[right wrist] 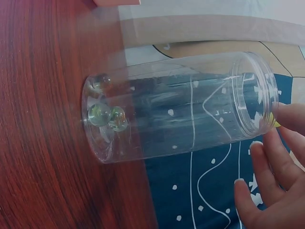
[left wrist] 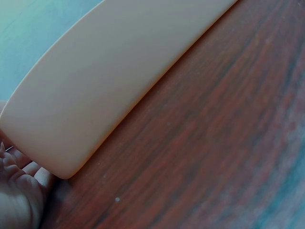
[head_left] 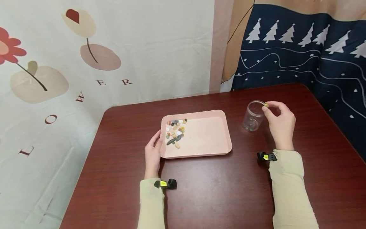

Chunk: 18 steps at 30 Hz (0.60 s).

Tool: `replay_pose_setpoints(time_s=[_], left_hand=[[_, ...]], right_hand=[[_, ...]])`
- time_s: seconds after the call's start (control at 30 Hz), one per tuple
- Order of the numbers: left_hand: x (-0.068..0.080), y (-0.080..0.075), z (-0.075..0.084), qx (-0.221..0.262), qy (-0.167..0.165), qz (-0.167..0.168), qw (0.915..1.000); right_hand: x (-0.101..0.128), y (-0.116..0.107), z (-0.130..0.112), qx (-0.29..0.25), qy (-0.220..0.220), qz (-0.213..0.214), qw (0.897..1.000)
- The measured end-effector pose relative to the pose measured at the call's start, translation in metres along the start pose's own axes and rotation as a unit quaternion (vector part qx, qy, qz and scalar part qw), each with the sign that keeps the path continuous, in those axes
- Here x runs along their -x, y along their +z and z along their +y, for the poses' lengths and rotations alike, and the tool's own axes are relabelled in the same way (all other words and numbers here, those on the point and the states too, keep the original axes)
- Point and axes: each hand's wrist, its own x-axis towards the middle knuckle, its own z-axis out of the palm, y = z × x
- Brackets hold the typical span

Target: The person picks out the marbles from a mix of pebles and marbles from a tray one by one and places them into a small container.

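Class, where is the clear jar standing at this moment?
In the head view the clear jar stands upright on the table, right of the pink tray, with the right hand at its rim.

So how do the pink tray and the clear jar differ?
The tray is flat, shallow, opaque pink; the jar is upright, round and see-through. The tray holds a heap of mixed pebbles; the jar has only a few glassy beads at its bottom. The left hand touches the tray; the right hand pinches a small piece at the jar's mouth. Both stand on the table.
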Motion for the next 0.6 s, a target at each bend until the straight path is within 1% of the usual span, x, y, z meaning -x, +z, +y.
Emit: replay_pose_setpoints(time_s=[0.3, 0.6], left_hand=[[-0.0007, -0.0009, -0.0005, -0.006, -0.010, -0.004, 0.9999], [-0.0003, -0.0004, 0.0003, -0.003, -0.003, -0.005, 1.0000]], right_hand=[[-0.0002, 0.0017, 0.0005, -0.009, -0.003, -0.009, 1.000], [0.0008, 0.0008, -0.0005, 0.003, -0.024, -0.028, 0.999]])
